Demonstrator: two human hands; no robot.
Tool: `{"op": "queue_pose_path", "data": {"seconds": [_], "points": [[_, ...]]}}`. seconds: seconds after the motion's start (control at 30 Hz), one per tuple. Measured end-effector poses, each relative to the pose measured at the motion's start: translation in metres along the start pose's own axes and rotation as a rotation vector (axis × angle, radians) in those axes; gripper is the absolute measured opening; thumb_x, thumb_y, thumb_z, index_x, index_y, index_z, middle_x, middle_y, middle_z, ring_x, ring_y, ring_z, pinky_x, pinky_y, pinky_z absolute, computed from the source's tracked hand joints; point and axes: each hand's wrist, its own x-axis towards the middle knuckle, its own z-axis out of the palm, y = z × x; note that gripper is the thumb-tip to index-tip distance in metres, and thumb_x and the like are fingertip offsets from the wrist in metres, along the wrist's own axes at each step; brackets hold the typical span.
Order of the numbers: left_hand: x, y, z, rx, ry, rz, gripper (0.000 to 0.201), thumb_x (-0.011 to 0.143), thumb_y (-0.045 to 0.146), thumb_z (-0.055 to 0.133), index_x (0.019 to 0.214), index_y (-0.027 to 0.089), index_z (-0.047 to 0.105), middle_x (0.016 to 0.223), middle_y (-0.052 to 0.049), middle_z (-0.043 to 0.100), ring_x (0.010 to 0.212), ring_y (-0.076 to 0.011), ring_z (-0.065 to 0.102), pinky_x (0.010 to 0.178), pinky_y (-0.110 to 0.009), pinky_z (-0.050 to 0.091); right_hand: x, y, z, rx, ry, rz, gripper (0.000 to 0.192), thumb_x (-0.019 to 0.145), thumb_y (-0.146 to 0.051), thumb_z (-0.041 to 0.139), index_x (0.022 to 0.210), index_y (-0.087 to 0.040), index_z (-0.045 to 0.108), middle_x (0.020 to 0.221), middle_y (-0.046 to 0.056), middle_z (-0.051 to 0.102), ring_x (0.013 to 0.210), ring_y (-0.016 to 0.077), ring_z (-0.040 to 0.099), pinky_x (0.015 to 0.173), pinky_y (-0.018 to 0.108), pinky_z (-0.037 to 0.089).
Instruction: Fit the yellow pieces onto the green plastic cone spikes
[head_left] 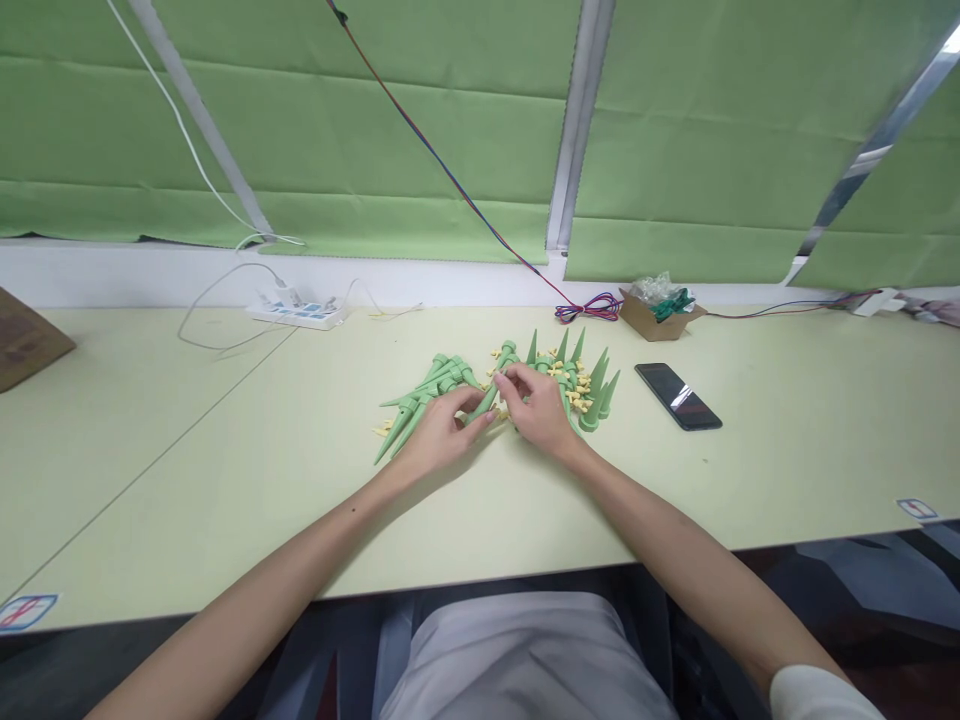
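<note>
My left hand (448,425) is closed around a slim green pointed plastic piece (486,402), which slants up towards my other hand. My right hand (534,405) pinches at the upper end of that piece; whatever lies between its fingertips is too small to make out. Left of my hands is a heap of similar green pointed pieces (420,395), several with collars. More green spikes (596,390) stand or lie beyond my right hand, mixed with small yellow pieces (577,385). Another green piece (508,352) lies just behind my fingers.
A black phone (679,397) lies to the right. Farther back stand a small cardboard box (652,318) with clear and green wrapping, a coiled red-and-blue wire (589,308) and a white power strip (296,310). A brown board (30,340) is at the left edge of the pale table (225,480).
</note>
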Motion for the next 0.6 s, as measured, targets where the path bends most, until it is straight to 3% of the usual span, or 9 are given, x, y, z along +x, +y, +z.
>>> {"op": "queue_pose_path", "data": {"seconds": [0.1, 0.23, 0.37, 0.6], "points": [[0.0, -0.001, -0.001, 0.014, 0.014, 0.007, 0.029, 0.092, 0.045, 0.059, 0.101, 0.018, 0.064, 0.102, -0.008, 0.066, 0.085, -0.0192, 0.062, 0.068, -0.029, 0.056, 0.001, 0.005, -0.001, 0.013, 0.041, 0.037, 0.028, 0.099, -0.042, 0.047, 0.083, -0.021, 0.057, 0.069, 0.0, 0.058, 0.06, 0.0145, 0.053, 0.06, 0.028, 0.042], [0.0, -0.002, -0.002, 0.08, 0.009, 0.018, 0.028, 0.092, 0.044, 0.059, 0.104, 0.019, 0.064, 0.11, -0.009, 0.068, 0.088, -0.0207, 0.066, 0.07, -0.031, 0.057, 0.004, 0.01, -0.004, 0.003, 0.113, 0.079, 0.027, 0.099, -0.042, 0.045, 0.084, -0.021, 0.056, 0.073, 0.002, 0.061, 0.064, 0.0165, 0.057, 0.065, 0.029, 0.045], [0.0, -0.004, -0.001, 0.12, -0.02, 0.008, 0.029, 0.093, 0.04, 0.058, 0.113, 0.019, 0.064, 0.103, -0.008, 0.07, 0.085, -0.0203, 0.067, 0.07, -0.03, 0.055, 0.008, 0.013, -0.008, -0.057, 0.182, 0.077, 0.024, 0.099, -0.038, 0.045, 0.086, -0.021, 0.057, 0.072, 0.002, 0.061, 0.065, 0.0178, 0.058, 0.066, 0.03, 0.044], [-0.001, -0.008, 0.001, 0.192, -0.095, 0.04, 0.031, 0.095, 0.037, 0.055, 0.118, 0.02, 0.066, 0.088, -0.005, 0.072, 0.069, -0.0182, 0.064, 0.065, -0.03, 0.049, 0.012, 0.02, -0.012, -0.178, 0.127, 0.084, 0.022, 0.098, -0.033, 0.045, 0.084, -0.022, 0.057, 0.066, 0.0, 0.059, 0.06, 0.0176, 0.053, 0.065, 0.03, 0.039]]}}
